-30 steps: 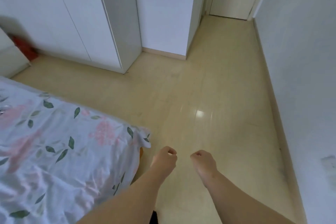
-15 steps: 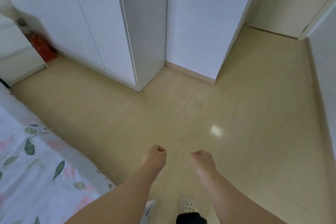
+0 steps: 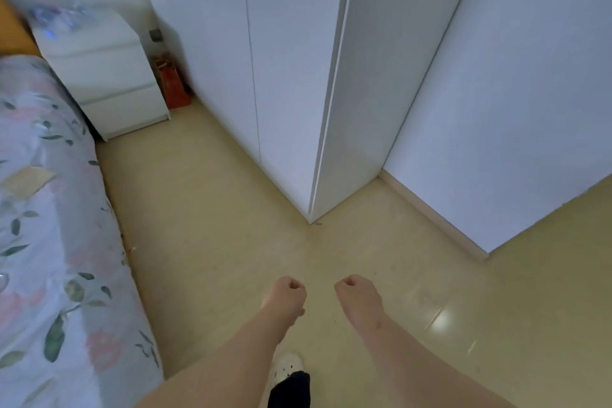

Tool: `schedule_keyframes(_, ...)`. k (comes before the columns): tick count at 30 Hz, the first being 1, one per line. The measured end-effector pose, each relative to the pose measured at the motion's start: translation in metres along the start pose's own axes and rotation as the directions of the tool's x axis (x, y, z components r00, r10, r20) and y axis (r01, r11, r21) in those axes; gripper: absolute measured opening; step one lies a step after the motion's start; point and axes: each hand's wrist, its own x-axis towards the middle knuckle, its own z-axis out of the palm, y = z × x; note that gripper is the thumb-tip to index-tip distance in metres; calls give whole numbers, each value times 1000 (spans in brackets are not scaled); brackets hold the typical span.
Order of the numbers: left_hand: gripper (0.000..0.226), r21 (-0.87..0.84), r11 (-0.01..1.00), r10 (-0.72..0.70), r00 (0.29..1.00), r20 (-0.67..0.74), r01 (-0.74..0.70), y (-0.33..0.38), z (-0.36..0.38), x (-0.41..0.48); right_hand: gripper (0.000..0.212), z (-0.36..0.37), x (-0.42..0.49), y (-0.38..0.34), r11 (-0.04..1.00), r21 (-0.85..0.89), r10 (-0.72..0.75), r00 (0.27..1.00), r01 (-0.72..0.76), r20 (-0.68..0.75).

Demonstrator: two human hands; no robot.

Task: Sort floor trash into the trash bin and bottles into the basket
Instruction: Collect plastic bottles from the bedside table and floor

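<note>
- Both hands are curled into fists and nothing is held. The left hand (image 3: pixel 286 296) and the right hand (image 3: pixel 358 295) are seen side by side over the floor (image 3: pixel 215 242), on the near side of the wardrobe (image 3: pixel 291 76) corner.
- No trash bin and no basket can be seen, and no bottle is plainly seen on the floor.
- A tiny dark bit (image 3: pixel 318 223) is seen on the floor right at the foot of the wardrobe corner. It lies straight ahead of the hands, about as near to one as to the other. It is too small for its long way to be told.
- A small orange bit (image 3: pixel 132 250) is seen left of the wardrobe corner, just beside the bed (image 3: pixel 49 242). The left hand is judged the nearer one for it.
- Blurred shiny clear things (image 3: pixel 56 16) are seen on the drawers (image 3: pixel 109 83), far left of the wardrobe. Whether they are bottles cannot be told.
- A step forward is likely needed before anything can be picked up.
</note>
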Motion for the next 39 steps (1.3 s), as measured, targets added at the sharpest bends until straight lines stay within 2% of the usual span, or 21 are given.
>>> schedule_keyframes(3,18,-32,999,1,997,-77,-4,50,-39,42,12,5,48,-61,999,-34,-36,998,37,47)
schedule_keyframes(9,19,-183,983,-66,982,-176,33,125,-127,122,19,53,143,-181,995,65,-81,978,70,194)
schedule_keyframes(13,18,-247,968,-106,964,-244,44,168,-190,192,13,90,211,-269,989,54,-150,945,140,290)
schedule_keyframes(20,17,-396,918,-193,903,-384,28,237,-313,270,16,152,298,-416,975,-5,-202,893,223,402)
schedule_keyframes(25,19,-511,858,-320,834,-449,54,247,-405,322,13,212,326,-508,969,-19,-203,833,248,515)
schedule_keyframes(30,19,-535,843,-339,824,-453,53,260,-513,394,13,284,378,-602,962,-63,-203,846,267,493)
schedule_keyframes(36,19,-443,896,-263,831,-490,22,301,-653,473,13,363,419,-734,970,15,-224,861,245,457)
schedule_keyframes(39,18,-425,904,-264,849,-458,52,329,-702,514,13,390,443,-786,973,41,-219,850,227,478)
